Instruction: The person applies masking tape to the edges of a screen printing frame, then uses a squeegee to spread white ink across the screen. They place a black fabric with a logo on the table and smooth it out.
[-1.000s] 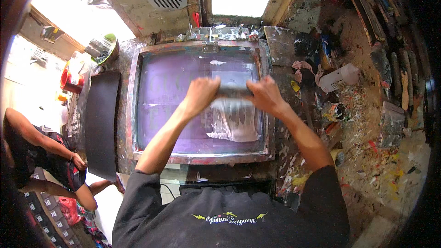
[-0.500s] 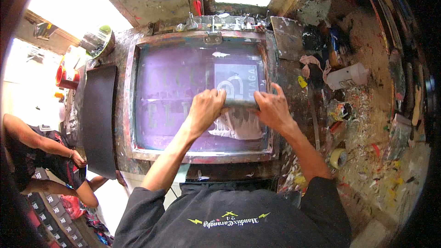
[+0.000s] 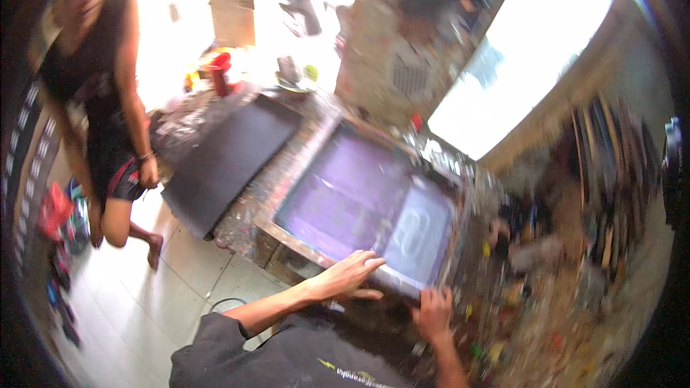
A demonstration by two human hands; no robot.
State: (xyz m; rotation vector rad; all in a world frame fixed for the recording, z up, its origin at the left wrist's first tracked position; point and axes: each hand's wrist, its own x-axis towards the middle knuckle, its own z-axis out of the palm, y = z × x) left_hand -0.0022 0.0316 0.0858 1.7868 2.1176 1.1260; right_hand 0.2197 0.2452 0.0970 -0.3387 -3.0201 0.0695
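A screen-printing frame (image 3: 291, 236) with purple mesh lies on the worktable, blurred by motion. A pale grey-blue printed patch (image 3: 415, 233) shows on its right half. Along the near edge of that patch lies a greyish squeegee (image 3: 399, 281). My left hand (image 3: 346, 276) is at the squeegee's left end, fingers stretched out and thumb apart. With curled fingers, my right hand (image 3: 433, 312) is at the squeegee's other end, by the frame's near right corner; blur hides the exact grip.
A black flat board (image 3: 230, 162) lies left of the frame. Beyond it stand a red container (image 3: 221, 75) and other items. Another person (image 3: 108, 100) stands at the left, arms lowered. Paint-stained clutter, including a pale plastic bottle (image 3: 537, 251), covers the right side.
The view has swung and tilted, so the frame appears slanted. My hands and the squeegee have come to the frame's near edge. My left fingers have opened. The other person is now upright.
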